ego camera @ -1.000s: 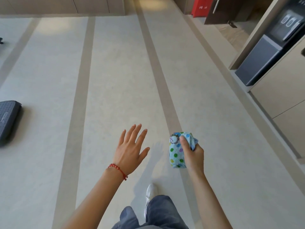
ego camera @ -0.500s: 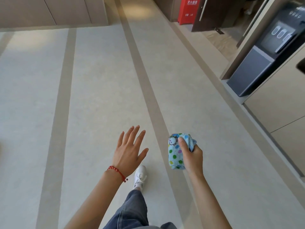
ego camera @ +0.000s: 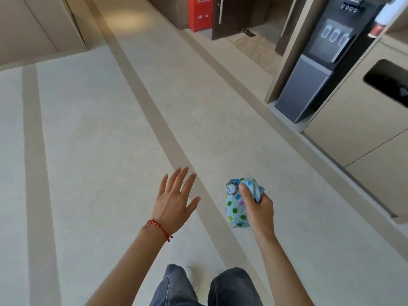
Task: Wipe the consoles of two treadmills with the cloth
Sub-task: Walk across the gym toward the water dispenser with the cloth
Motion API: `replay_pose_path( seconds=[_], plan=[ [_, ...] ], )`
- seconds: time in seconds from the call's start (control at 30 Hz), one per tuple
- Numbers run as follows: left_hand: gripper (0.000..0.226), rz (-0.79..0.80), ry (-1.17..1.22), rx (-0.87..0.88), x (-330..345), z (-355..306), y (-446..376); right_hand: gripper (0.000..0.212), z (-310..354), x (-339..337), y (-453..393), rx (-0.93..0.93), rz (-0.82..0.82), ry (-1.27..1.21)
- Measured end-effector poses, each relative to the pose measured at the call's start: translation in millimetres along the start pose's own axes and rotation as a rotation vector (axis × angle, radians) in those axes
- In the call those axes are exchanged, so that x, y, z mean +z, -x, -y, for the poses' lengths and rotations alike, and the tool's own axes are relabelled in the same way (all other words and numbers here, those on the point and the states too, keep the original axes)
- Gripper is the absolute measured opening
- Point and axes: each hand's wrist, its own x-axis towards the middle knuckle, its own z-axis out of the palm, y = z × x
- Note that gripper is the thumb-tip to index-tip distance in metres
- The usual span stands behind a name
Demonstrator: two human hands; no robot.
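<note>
My right hand (ego camera: 257, 208) is closed around a bunched light-blue cloth (ego camera: 235, 206) with coloured dots, held upright in front of me at waist height. To its left my left hand (ego camera: 174, 202) hovers open and empty, fingers spread, a red bead bracelet on the wrist. No treadmill or console shows in the head view. Both hands hang above a pale floor.
A dark water dispenser (ego camera: 318, 69) stands in a wall recess at the right. Beige cabinets (ego camera: 364, 129) run along the right wall. A red fire-extinguisher box (ego camera: 199, 13) and a dark door (ego camera: 230, 16) stand at the far end. Darker stripes (ego camera: 159, 120) cross the floor.
The view has swung to the right and advanced: the dispenser and red box are nearer, and the dark object at the left edge has left the frame. Both hands keep their poses.
</note>
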Motion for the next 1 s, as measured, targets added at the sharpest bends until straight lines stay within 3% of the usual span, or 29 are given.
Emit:
replay_pose_path(
  seconds=[0.23,0.57,1.0],
  plan=[
    [0.057,0.040,-0.002,0.085,26.2,-15.9,-114.1,0.014,15.3,-16.3,-97.5,0.021,-0.104,0.016],
    [0.062,0.085,0.027,0.266,58.8,-103.4,-289.5,0.009,50.4,-98.0,-232.5,0.036,-0.249,-0.039],
    [0.059,0.126,0.071,0.607,103.5,-208.0,-485.7,0.019,73.9,-197.4,-363.9,0.149,-0.617,-0.164]
  ],
)
